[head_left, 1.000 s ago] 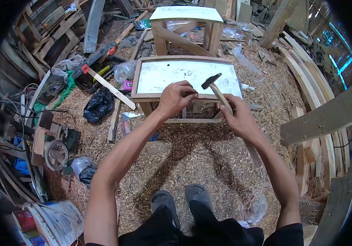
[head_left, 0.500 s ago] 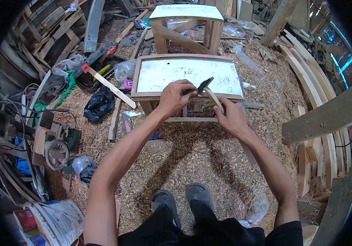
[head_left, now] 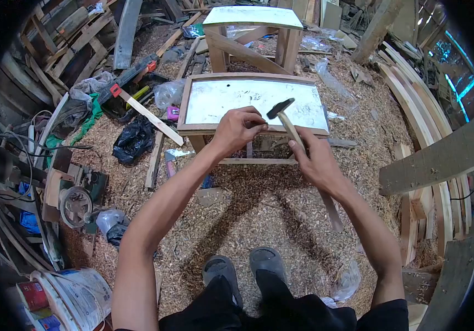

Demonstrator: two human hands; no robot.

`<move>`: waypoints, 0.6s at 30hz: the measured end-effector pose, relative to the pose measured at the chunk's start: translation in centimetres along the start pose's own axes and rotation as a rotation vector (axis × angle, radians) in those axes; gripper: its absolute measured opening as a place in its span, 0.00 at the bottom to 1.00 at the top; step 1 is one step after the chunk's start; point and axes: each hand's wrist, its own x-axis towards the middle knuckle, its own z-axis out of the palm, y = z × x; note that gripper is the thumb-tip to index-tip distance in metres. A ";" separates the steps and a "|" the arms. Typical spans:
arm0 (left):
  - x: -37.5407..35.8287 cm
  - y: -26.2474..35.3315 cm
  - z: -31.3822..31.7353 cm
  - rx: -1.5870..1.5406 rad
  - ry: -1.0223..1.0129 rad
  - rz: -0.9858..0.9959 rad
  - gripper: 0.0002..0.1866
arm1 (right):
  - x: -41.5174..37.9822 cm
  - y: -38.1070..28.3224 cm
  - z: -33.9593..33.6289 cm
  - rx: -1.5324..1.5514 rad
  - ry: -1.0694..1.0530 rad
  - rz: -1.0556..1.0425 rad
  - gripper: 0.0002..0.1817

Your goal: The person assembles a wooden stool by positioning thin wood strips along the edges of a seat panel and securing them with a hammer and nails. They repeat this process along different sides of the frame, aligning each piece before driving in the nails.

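My right hand (head_left: pixel 315 158) is wrapped round the wooden handle of a hammer (head_left: pixel 290 122). Its dark metal head is raised over the white top, to the right of my left hand. At the front frame edge of the small wooden table (head_left: pixel 210 130), my left hand (head_left: pixel 239 130) is closed in a pinch. Whatever sits between its fingertips is too small to make out. The table has a white, smudged panel set in a wooden rim, with a small dark spot near its back left.
A second white-topped wooden table (head_left: pixel 252 16) stands behind. Left lie a wood strip (head_left: pixel 147 118), a black plastic bag (head_left: pixel 132 141) and a machine with a handwheel (head_left: pixel 76 207). Curved boards (head_left: pixel 413 105) lean at right. Wood shavings cover the floor; a bucket (head_left: pixel 85 292) stands at lower left.
The hammer head has lifted away from my left hand, and my right hand has shifted slightly right. My left hand stays pinched at the table's front edge.
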 end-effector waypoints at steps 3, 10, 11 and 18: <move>0.1 0.0 -0.1 -0.009 -0.012 0.000 0.08 | -0.3 0.1 0.2 -0.031 0.014 -0.129 0.17; 0.1 -0.5 0.1 -0.036 -0.002 0.022 0.07 | 0.3 0.1 0.7 -0.062 0.077 -0.250 0.15; 0.1 -0.5 0.2 -0.037 -0.002 0.021 0.07 | 0.1 -0.4 0.5 -0.041 0.083 -0.215 0.15; 0.3 -0.5 0.1 -0.020 0.009 0.035 0.07 | 0.3 -0.5 0.7 -0.040 0.101 -0.270 0.14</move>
